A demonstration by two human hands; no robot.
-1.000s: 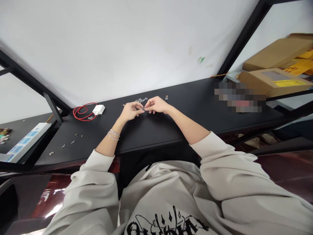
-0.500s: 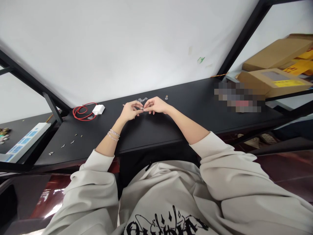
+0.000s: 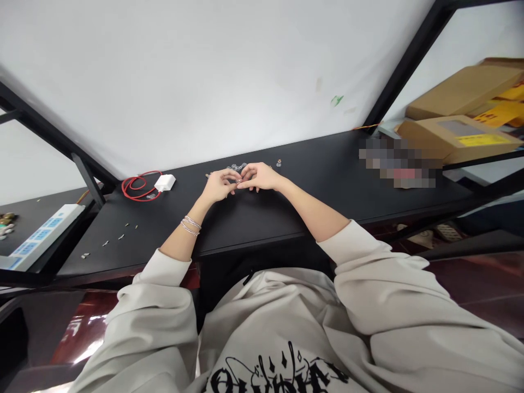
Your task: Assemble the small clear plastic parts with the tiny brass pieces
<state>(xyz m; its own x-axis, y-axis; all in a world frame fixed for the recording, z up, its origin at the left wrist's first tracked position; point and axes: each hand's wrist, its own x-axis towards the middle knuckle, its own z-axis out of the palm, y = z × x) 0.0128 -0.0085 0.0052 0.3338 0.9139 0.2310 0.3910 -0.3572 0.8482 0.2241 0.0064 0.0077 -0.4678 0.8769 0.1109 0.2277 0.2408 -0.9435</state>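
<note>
Apparently L hand (image 3: 219, 185) & R hand (image 3: 257, 176) brought together over black desk (image 3: 311, 164), fingertips meeting at tiny shiny part (image 3: 238, 180), pinch too small to confirm; small clear rings (image 3: 236, 167) lie just behind, within easy reach.

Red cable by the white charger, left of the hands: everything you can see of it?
A thin red cable lies flat on the black tabletop in loose, overlapping loops. It reaches the white charger at its right; whether it plugs in is too small to tell. A small grey part sits at the loops' lower edge.
</note>
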